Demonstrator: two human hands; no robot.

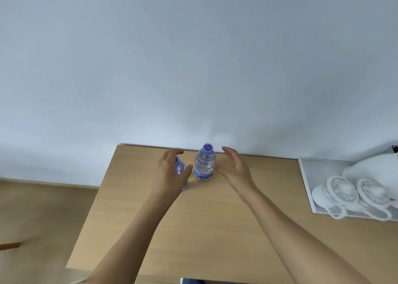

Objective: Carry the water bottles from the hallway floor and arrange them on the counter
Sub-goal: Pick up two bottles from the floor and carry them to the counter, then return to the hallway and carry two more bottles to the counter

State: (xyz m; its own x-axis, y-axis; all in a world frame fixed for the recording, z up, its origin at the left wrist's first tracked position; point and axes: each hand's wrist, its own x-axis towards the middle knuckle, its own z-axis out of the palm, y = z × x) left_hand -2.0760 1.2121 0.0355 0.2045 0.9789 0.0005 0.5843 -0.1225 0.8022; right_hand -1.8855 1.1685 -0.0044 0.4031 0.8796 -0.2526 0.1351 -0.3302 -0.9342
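Two clear water bottles with purple caps stand upright on the wooden counter (193, 219), near the wall. The right bottle (205, 163) is in full view. The left bottle (180, 168) is mostly hidden behind my left hand (170, 174), which hovers around it with fingers and thumb spread in a loose curve, not clamped on it. My right hand (237, 167) is open just right of the right bottle. Its thumb is blurred, so contact with that bottle cannot be told.
A white tray (305, 176) at the counter's right end holds two upturned white cups (336, 192) and a white kettle (370, 169). A pale wall runs right behind the counter. Left of the counter lies wooden floor (43, 208).
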